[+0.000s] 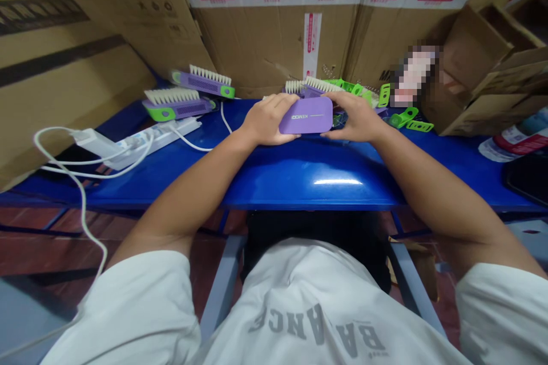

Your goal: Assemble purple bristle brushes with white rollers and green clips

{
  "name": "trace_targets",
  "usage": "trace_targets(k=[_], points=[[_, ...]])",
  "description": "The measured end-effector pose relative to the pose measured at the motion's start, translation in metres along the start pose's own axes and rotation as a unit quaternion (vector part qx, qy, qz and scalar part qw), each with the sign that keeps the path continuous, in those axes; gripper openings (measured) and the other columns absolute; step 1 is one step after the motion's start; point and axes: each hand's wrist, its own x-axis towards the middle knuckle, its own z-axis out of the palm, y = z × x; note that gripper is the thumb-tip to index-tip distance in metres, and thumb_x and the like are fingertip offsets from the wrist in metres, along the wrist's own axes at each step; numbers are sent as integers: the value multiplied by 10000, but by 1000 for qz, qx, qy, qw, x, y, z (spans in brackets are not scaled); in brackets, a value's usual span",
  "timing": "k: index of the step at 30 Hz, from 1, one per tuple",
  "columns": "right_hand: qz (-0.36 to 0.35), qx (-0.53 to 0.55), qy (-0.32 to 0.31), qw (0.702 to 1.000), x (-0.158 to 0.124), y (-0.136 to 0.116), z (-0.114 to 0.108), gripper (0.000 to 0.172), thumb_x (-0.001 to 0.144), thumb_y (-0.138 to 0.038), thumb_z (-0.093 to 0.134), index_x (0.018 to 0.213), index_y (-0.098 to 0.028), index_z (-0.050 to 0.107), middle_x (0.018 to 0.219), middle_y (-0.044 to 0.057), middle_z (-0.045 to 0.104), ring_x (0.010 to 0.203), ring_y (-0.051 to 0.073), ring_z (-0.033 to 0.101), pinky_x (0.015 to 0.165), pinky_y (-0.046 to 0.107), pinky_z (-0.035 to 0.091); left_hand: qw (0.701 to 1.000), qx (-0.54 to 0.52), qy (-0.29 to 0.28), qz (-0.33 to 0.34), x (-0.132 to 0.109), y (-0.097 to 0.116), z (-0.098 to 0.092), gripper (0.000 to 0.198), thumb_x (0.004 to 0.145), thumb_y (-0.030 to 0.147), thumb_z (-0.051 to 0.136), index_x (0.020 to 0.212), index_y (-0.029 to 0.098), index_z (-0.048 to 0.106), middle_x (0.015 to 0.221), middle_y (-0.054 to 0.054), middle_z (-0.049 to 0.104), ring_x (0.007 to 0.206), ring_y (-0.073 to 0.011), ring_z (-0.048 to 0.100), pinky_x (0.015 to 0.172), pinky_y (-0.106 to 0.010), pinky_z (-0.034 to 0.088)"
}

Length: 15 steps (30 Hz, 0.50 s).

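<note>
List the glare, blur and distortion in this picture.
Head view: a white glare streak on the blue table below the purple case; a pixelated patch masks something; wide-angle bowing curves the table edge; left hand and right hand look sharp.

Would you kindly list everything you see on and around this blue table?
purple case: one, purple, table middle
brushes: three, purple-green with white bristles, two rear left, one behind the case
green clips: several, bright green, rear right
power strip: one, white with white cables, left
bottle: one, red-and-white label, right edge
cardboard boxes: several, brown, behind and beside
table: one, blue, front
left hand: one, grip on case's left end
right hand: one, grip on case's right end
</note>
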Motion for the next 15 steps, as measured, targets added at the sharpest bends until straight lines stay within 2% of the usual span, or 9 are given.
trace_targets(k=[7, 15], points=[[11, -31, 2, 999, -1, 5, -15, 1152, 739, -897, 861, 1669, -268, 601, 1614, 188, 717, 1476, 525, 667, 1292, 740, 498, 1000, 11, 10, -21, 3, 2, 0, 957, 863, 553, 863, 1667, 171, 511, 1634, -217, 641, 1498, -471, 635, 1283, -634, 509], [33, -59, 24, 997, -2, 13, -16, 971, 781, -737, 870, 1608, -277, 650, 1583, 168, 735, 1472, 501, 664, 1300, 720, 497, 998, 25, 47, -44, -1, -9, 5, 989, 867, 637, 879, 1697, 267, 488, 1633, -198, 618, 1488, -484, 613, 1287, -651, 495]])
